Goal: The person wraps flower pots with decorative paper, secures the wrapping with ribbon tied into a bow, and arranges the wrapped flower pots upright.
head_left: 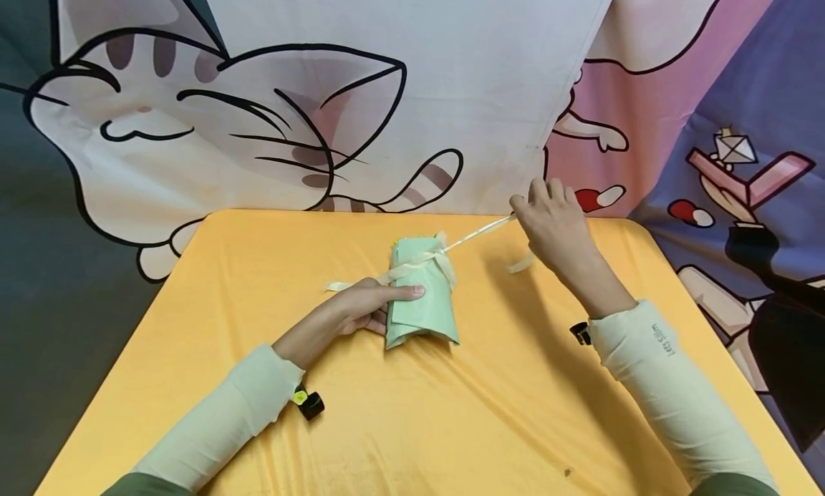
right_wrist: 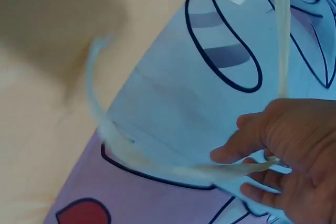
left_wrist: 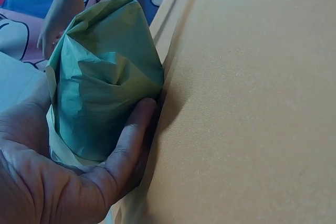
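Note:
A pale green paper-wrapped bundle stands over the middle of the table, a cream ribbon tied about its upper part. My left hand grips its left side, thumb across the front. The left wrist view shows the folded, creased end of the green paper bundle between thumb and fingers. Up and to the right, my right hand holds one ribbon end, drawn taut from the knot. In the right wrist view the loose tail of the ribbon hangs out past the fingers.
A yellow cloth covers the table. Behind it hangs a printed curtain with cartoon cats. A short ribbon end sticks out left of the bundle, above my left hand.

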Demonstrator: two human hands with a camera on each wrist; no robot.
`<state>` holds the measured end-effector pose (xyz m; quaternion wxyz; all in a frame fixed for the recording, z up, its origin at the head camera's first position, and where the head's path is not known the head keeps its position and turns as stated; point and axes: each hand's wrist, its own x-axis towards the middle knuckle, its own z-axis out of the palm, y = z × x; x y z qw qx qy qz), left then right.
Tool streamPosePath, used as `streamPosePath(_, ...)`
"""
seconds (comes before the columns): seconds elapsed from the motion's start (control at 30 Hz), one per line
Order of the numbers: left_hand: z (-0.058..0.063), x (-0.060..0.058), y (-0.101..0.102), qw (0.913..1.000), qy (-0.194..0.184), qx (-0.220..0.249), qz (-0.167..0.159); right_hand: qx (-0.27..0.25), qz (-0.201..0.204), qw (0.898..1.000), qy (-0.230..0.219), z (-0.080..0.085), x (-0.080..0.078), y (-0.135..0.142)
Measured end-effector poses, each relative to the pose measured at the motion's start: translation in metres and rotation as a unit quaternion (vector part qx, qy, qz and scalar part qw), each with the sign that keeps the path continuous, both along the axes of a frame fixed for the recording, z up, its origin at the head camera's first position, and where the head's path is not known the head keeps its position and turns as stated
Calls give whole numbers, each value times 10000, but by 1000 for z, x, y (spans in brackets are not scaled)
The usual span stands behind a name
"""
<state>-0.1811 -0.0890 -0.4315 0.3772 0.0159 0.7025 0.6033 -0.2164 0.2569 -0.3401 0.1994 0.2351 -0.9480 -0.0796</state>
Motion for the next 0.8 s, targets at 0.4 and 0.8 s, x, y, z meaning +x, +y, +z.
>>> streamPosePath(0.4, 9, 2, -5, 9970, 342, -685, 115, -3485, -410, 8417, -4102, -55, 25, -55)
streamPosePath(0.8, 16, 4, -9, 9271, 2559, -2733, 183, -3284, -529, 8316, -4448, -72, 17, -61)
